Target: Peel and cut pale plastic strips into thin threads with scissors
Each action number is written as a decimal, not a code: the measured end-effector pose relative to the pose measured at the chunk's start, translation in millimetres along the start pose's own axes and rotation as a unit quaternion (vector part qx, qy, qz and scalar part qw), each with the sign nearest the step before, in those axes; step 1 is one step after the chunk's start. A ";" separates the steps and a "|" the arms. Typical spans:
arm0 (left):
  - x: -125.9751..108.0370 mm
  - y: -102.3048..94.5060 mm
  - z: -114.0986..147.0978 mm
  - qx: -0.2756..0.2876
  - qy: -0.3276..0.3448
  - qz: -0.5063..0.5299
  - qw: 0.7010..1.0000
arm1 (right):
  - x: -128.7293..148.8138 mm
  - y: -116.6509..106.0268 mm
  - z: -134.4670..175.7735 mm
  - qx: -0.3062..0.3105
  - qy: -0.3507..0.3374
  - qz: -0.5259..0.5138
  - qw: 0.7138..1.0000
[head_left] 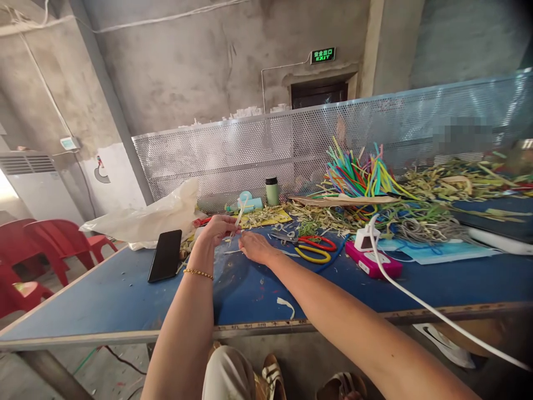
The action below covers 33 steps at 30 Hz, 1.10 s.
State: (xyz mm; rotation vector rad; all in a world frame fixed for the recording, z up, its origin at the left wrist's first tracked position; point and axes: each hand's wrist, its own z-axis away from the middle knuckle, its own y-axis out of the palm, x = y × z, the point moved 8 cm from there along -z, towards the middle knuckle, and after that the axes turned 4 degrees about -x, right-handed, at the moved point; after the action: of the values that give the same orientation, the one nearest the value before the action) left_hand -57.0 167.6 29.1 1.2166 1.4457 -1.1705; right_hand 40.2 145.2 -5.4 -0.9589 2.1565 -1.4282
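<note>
My left hand (220, 228) is closed in a pinch on a thin pale strip (242, 209), which stands up above its fingertips. Close beside it, my right hand (257, 246) has its fingers pressed together near the strip's lower part; what lies between them is too small to tell. Both hands are just above the blue tabletop. To the right of my right hand lie scissors (313, 256) with a red and a yellow handle. A short whitish scrap (285, 305) lies near the table's front edge.
A black phone (165, 256) and a plastic bag (145, 219) are at left. Behind stand a green bottle (272, 193) and bundled colourful stems (360, 175), with dried leaf scraps (452, 180) rightward. A white cable (433, 308) runs from a magenta box (373, 262) across the front edge.
</note>
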 end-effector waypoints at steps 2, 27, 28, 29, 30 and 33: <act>-0.5 -3.2 -1.2 -0.015 0.003 0.004 1.000 | -4.2 -5.1 1.0 -0.010 0.007 -0.001 1.000; -40.0 23.3 17.8 0.018 0.131 0.117 0.984 | -60.7 -61.8 7.1 -0.168 0.122 -0.605 0.769; -40.4 32.8 19.1 0.032 0.143 0.104 0.984 | -58.1 -59.9 6.6 -0.161 0.118 -0.615 0.763; -40.4 39.8 19.7 0.035 0.153 0.105 0.982 | -55.9 -58.0 6.2 -0.156 0.117 -0.619 0.761; -39.6 43.7 19.3 0.025 0.157 0.114 0.981 | -54.2 -56.3 5.7 -0.151 0.117 -0.620 0.761; -34.8 47.9 15.8 0.000 0.144 0.144 0.979 | -53.5 -55.9 5.2 -0.152 0.125 -0.621 0.759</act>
State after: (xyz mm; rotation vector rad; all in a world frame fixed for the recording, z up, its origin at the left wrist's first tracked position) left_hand -4.3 150.2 55.1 1.5860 1.4138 -0.8217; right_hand 99.1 166.2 40.3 -2.8038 1.8854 -1.7199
